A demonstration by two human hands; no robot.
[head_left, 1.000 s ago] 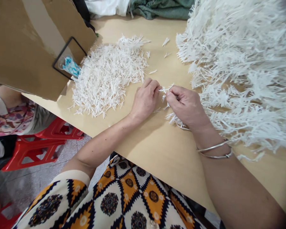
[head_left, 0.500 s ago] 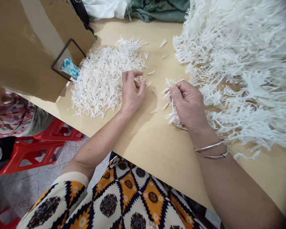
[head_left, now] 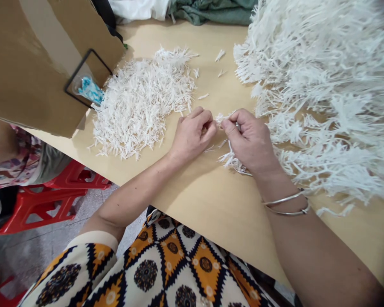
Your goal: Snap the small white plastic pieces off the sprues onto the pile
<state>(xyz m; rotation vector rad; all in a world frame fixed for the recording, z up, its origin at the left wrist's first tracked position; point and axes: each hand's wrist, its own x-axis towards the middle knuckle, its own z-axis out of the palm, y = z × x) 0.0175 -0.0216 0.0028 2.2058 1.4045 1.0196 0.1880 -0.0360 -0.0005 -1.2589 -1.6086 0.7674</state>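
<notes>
My right hand [head_left: 248,138] is closed in a pinch on a white branched plastic sprig [head_left: 220,117], whose thin stem runs back under the fingers. From the left, my left hand [head_left: 195,133] meets the sprig's fine tips with thumb and fingers pinched together; the exact contact is partly hidden. Below the right hand, more white strands [head_left: 233,161] hang down to the table. Left of my left hand lies a heap of short white sprig pieces [head_left: 141,100]. A larger pile of long white sprigs [head_left: 320,85] spreads out on the right.
A cardboard box [head_left: 51,59] stands at the left with a black wire frame [head_left: 75,76] against it. Loose pieces [head_left: 220,55] lie between the piles. Green cloth [head_left: 211,10] lies at the back. Beside the table are red stools [head_left: 51,204] and a seated person [head_left: 13,153].
My left hand has moved right from the edge of the short-piece heap to the sprig in my right hand, and its fingers have closed. My right hand stays nearly in place.
</notes>
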